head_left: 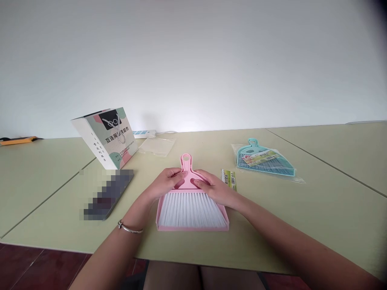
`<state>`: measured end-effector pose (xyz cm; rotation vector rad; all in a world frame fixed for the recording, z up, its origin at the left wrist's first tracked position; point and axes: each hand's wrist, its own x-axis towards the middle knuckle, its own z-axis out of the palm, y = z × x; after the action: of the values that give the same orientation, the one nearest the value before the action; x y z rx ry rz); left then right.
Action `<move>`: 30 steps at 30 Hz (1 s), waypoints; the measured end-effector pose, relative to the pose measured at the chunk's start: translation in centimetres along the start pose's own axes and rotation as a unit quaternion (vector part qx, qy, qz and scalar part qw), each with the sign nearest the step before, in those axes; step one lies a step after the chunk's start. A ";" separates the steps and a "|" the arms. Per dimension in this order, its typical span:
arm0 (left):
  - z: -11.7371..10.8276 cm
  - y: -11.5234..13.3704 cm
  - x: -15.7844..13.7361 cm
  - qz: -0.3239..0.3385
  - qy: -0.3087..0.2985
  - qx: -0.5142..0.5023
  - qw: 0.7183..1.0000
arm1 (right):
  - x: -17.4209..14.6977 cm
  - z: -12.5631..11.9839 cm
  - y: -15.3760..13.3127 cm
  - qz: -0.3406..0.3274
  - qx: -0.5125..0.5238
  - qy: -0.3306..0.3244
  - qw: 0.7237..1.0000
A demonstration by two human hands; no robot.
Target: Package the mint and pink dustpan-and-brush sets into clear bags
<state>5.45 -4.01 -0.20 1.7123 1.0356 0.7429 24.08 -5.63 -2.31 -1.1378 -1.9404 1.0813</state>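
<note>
A pink hand brush (193, 209) with white bristles lies nested in a pink dustpan (193, 228), handle pointing away from me. My left hand (166, 182) grips the left shoulder of the set, its thumb on the brush top beside an oval hole. On the opposite side my right hand (213, 186) holds the right shoulder, thumb likewise on top and fingers round the edge. Just beyond my right hand lies a green and yellow printed card (229, 179), partly hidden by it.
A teal brush and dustpan set (264, 159) in clear plastic lies right. Left stands a tilted paper bag (113, 135), with a dark flat object (113, 193), partly pixelated, before it. A clear plastic wrapper (159, 146), a power strip (144, 133) and an orange object (18, 140) lie farther back.
</note>
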 end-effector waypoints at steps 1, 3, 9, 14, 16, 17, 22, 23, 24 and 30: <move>-0.2 0.0 0.0 -0.006 -0.012 -0.012 1.000 | 0.0 0.1 0.0 0.006 0.001 -0.007 1.000; -0.3 -0.1 -0.1 -0.022 -0.016 -0.035 0.999 | -0.1 0.4 0.0 0.024 -0.007 -0.012 1.000; 0.3 -0.4 0.1 -0.034 0.054 -0.064 0.996 | 0.3 -0.1 -0.3 0.016 0.015 0.009 1.000; 0.1 -0.8 0.3 -0.052 0.111 -0.078 0.989 | 0.5 -4.4 1.6 0.075 -0.052 0.070 0.993; -0.1 -1.0 0.3 -0.066 0.136 -0.083 0.985 | 0.5 -6.5 3.6 0.128 -0.160 0.131 0.970; -0.2 -1.0 0.3 -0.070 0.147 -0.084 0.983 | 0.4 -7.4 4.6 0.153 -0.216 0.155 0.952; -0.4 -1.1 0.4 -0.080 0.164 -0.084 0.980 | 0.3 -9.5 7.7 0.200 -0.314 0.117 0.921; -0.4 -1.1 0.4 -0.082 0.162 -0.086 0.980 | 0.3 -9.6 7.6 0.200 -0.302 0.098 0.927; -0.4 -1.1 0.4 -0.085 0.162 -0.088 0.979 | 0.4 -9.6 7.5 0.202 -0.286 0.078 0.933; -0.6 -1.3 0.5 -0.090 0.173 -0.115 0.974 | 0.4 -9.4 6.4 0.199 -0.217 0.031 0.955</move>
<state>4.80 -3.05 -1.22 1.2993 1.2673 1.0229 34.04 -0.30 -3.56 -1.8423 -2.0026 0.8121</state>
